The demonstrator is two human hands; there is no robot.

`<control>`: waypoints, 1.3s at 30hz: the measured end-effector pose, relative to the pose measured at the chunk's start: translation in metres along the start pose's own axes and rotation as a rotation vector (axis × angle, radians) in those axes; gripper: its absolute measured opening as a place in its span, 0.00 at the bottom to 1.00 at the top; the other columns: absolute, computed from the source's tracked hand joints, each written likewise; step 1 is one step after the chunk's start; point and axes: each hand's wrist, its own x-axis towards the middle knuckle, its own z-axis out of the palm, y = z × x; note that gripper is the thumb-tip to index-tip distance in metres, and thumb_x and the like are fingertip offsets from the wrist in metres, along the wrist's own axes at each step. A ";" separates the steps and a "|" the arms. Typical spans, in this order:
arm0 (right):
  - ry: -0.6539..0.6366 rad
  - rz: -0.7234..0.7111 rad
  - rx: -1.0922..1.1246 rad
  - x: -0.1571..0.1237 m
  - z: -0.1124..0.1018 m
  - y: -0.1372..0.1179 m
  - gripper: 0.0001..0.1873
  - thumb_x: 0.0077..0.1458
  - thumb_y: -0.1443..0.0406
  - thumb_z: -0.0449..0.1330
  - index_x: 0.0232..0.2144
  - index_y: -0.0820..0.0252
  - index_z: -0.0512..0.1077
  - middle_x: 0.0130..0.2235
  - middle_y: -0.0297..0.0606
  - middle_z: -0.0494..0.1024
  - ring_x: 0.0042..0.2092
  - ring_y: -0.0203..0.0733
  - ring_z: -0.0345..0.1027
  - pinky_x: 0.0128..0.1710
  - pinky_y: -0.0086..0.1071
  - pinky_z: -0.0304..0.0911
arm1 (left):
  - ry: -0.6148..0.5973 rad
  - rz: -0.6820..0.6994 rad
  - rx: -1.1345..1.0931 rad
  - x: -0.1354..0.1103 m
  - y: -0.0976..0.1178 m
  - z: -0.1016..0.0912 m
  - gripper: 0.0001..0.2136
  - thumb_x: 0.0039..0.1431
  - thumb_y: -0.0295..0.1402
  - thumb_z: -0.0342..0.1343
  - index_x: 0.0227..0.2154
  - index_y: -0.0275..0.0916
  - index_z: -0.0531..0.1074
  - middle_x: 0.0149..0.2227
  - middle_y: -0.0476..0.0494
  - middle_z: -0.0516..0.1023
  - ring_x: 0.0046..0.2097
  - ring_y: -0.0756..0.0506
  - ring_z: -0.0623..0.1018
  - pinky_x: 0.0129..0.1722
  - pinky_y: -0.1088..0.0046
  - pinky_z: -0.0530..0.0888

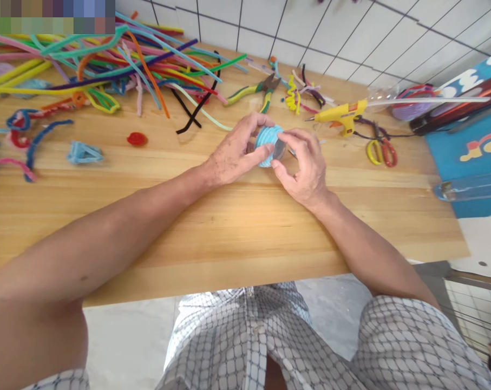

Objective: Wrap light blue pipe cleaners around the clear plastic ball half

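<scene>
Between my two hands is a small cylinder wrapped in light blue pipe cleaner (269, 140), with a greyish, see-through end showing on its right side. My left hand (234, 154) is closed around its left side, thumb lying across the blue coils. The fingertips and thumb of my right hand (304, 168) pinch the see-through end. Just beyond the hands lie green-and-yellow pliers (245, 95). A yellow hot glue gun (342, 115) with a long glue stick lies to the right, its nozzle pointing left.
A heap of colourful pipe cleaners (148, 65) covers the back left. A red coil (137, 139) and a light blue folded piece (84, 153) lie on the wooden table (213, 227). Scissors (381, 151) and a clear bottle (472, 188) are at right. A tiled wall (257, 24) stands behind.
</scene>
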 end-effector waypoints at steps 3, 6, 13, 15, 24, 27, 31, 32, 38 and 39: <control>0.001 -0.001 0.007 0.000 0.000 0.000 0.28 0.72 0.47 0.60 0.68 0.46 0.68 0.64 0.47 0.75 0.66 0.63 0.71 0.68 0.69 0.71 | -0.001 -0.012 0.010 0.000 0.000 -0.001 0.28 0.70 0.57 0.63 0.62 0.45 0.71 0.60 0.35 0.80 0.59 0.37 0.83 0.55 0.59 0.85; 0.006 0.009 -0.021 0.001 0.000 0.000 0.28 0.72 0.46 0.59 0.67 0.46 0.69 0.64 0.47 0.76 0.66 0.63 0.71 0.68 0.69 0.71 | -0.014 -0.017 0.007 -0.001 0.001 -0.002 0.29 0.70 0.57 0.63 0.63 0.45 0.71 0.62 0.35 0.80 0.60 0.37 0.82 0.55 0.61 0.85; 0.007 0.019 -0.028 0.000 0.001 0.000 0.28 0.72 0.45 0.59 0.67 0.47 0.70 0.64 0.48 0.77 0.66 0.63 0.71 0.69 0.69 0.71 | 0.006 -0.011 0.023 0.000 -0.003 0.000 0.29 0.69 0.57 0.64 0.63 0.44 0.71 0.61 0.35 0.79 0.62 0.36 0.80 0.59 0.58 0.83; 0.009 0.003 -0.025 0.000 0.000 0.001 0.28 0.72 0.47 0.58 0.68 0.47 0.69 0.64 0.48 0.77 0.66 0.63 0.71 0.69 0.69 0.71 | 0.021 -0.006 0.021 0.000 -0.005 0.001 0.29 0.69 0.57 0.64 0.62 0.44 0.71 0.60 0.36 0.79 0.63 0.35 0.80 0.60 0.56 0.82; -0.009 0.026 -0.021 0.000 -0.001 0.002 0.28 0.71 0.47 0.60 0.67 0.46 0.69 0.64 0.48 0.76 0.67 0.65 0.70 0.69 0.70 0.70 | -0.019 -0.009 0.001 0.000 -0.003 -0.002 0.30 0.69 0.60 0.63 0.62 0.46 0.70 0.63 0.37 0.77 0.65 0.34 0.78 0.56 0.60 0.84; 0.002 0.010 0.005 0.000 -0.001 0.002 0.28 0.71 0.47 0.60 0.68 0.47 0.69 0.64 0.48 0.75 0.67 0.64 0.70 0.69 0.70 0.70 | -0.038 0.013 -0.004 0.000 -0.002 -0.003 0.29 0.70 0.61 0.61 0.62 0.45 0.69 0.63 0.36 0.76 0.63 0.35 0.78 0.55 0.60 0.84; -0.010 -0.003 0.019 0.000 -0.001 0.004 0.28 0.72 0.48 0.60 0.68 0.47 0.68 0.65 0.48 0.75 0.67 0.64 0.70 0.69 0.70 0.69 | -0.030 0.043 -0.006 0.000 -0.001 -0.003 0.27 0.72 0.60 0.60 0.61 0.46 0.69 0.61 0.36 0.75 0.61 0.37 0.79 0.52 0.60 0.84; -0.006 -0.007 0.019 0.000 -0.001 0.004 0.28 0.72 0.48 0.60 0.68 0.47 0.68 0.65 0.48 0.75 0.67 0.64 0.71 0.69 0.70 0.69 | -0.026 0.044 -0.003 0.000 -0.001 -0.002 0.27 0.72 0.60 0.60 0.61 0.46 0.69 0.61 0.36 0.76 0.61 0.36 0.79 0.51 0.60 0.84; 0.018 -0.037 0.016 0.000 0.001 0.006 0.29 0.72 0.48 0.60 0.69 0.46 0.68 0.64 0.47 0.76 0.66 0.64 0.71 0.69 0.69 0.70 | 0.000 0.015 0.030 0.000 -0.001 -0.001 0.27 0.71 0.57 0.63 0.62 0.45 0.71 0.61 0.35 0.78 0.62 0.37 0.80 0.53 0.63 0.83; 0.018 -0.036 0.013 0.000 0.001 0.007 0.29 0.72 0.48 0.60 0.69 0.46 0.68 0.64 0.47 0.76 0.66 0.64 0.71 0.69 0.69 0.70 | 0.001 0.005 0.032 0.000 -0.001 -0.001 0.27 0.70 0.56 0.63 0.62 0.45 0.71 0.61 0.35 0.79 0.62 0.37 0.80 0.53 0.64 0.83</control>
